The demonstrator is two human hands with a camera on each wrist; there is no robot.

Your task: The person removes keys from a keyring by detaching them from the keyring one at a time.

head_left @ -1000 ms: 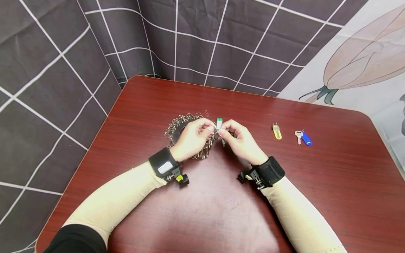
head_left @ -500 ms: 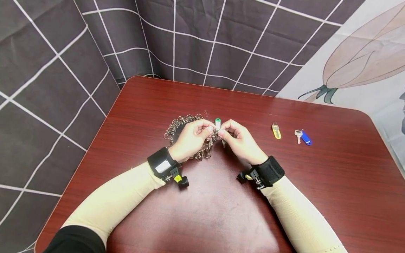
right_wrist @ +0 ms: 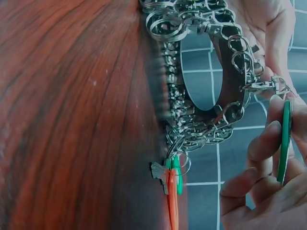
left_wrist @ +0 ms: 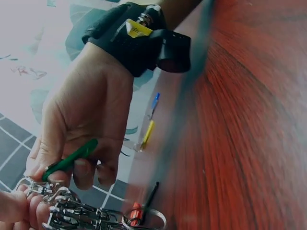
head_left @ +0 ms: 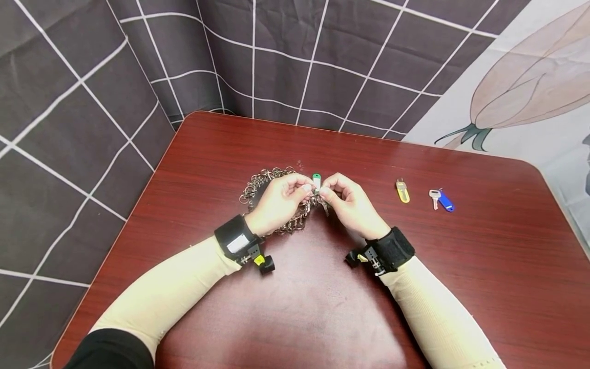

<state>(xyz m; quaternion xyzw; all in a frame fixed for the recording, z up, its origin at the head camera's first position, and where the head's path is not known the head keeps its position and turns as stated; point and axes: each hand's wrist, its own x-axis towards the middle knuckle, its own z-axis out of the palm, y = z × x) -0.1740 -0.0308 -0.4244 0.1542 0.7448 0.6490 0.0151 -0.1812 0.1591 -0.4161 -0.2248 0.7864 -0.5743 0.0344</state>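
A big ring strung with several metal clasps (head_left: 265, 179) lies on the red-brown table (head_left: 322, 307). My left hand (head_left: 304, 188) pinches one clasp (right_wrist: 261, 86) at the ring's right side. My right hand (head_left: 324, 192) pinches a green key tag (head_left: 316, 180) right against that clasp, and the fingertips of both hands almost touch. The left wrist view shows the green key tag (left_wrist: 69, 160) between my right thumb and fingers. In the right wrist view the green key tag (right_wrist: 285, 139) stands edge-on beside the clasp ring (right_wrist: 192, 120). An orange tag and a second green tag (right_wrist: 171, 191) hang from the ring.
A yellow-tagged key (head_left: 403, 191) and a blue-tagged key (head_left: 441, 200) lie on the table to the right of my hands. A dark checked cloth (head_left: 69, 128) hangs behind and to the left of the table, and a pale flower-print cloth (head_left: 530, 92) at the right.
My hands have drawn a little closer together, bringing the green tag against the clasp. The two keys at the right have not moved.
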